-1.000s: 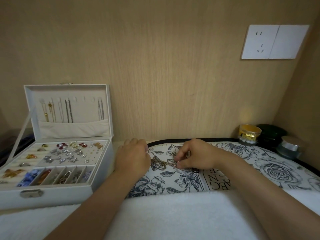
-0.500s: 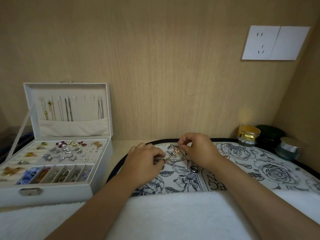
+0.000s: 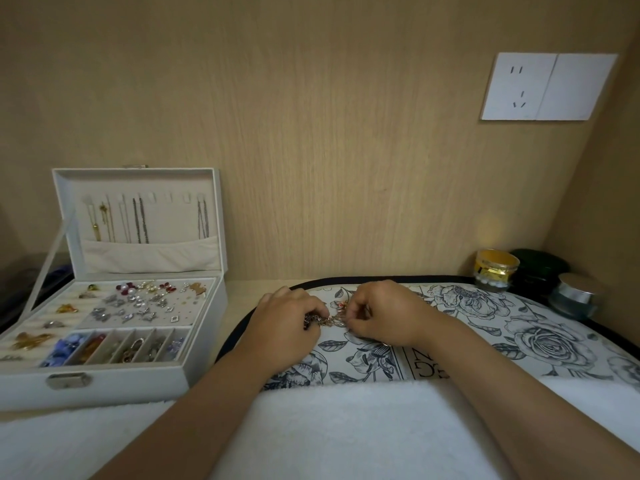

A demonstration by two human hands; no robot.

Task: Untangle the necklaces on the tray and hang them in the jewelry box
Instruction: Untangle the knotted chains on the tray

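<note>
A small knot of tangled necklaces (image 3: pixel 331 320) lies on the flower-printed tray (image 3: pixel 540 337) with a black rim. My left hand (image 3: pixel 285 327) pinches the left end of the knot with curled fingers. My right hand (image 3: pixel 388 315) pinches its right end, fingers curled over the chains. The two hands almost touch, and most of the chain is hidden beneath them. A white jewelry box (image 3: pixel 114 306) stands open at the left; several chains hang on hooks inside its raised lid (image 3: pixel 138 216), and its base holds earrings and beads.
Three small jars stand at the back right: a gold one (image 3: pixel 496 270), a dark green one (image 3: pixel 536 273) and a silver-lidded one (image 3: pixel 576 294). A white towel (image 3: pixel 329 427) covers the near edge. The wooden wall carries a white socket plate (image 3: pixel 547 86).
My right hand has come down from its raised position to the tray and closed in on my left hand. The chain between them is now bunched low instead of stretched upward.
</note>
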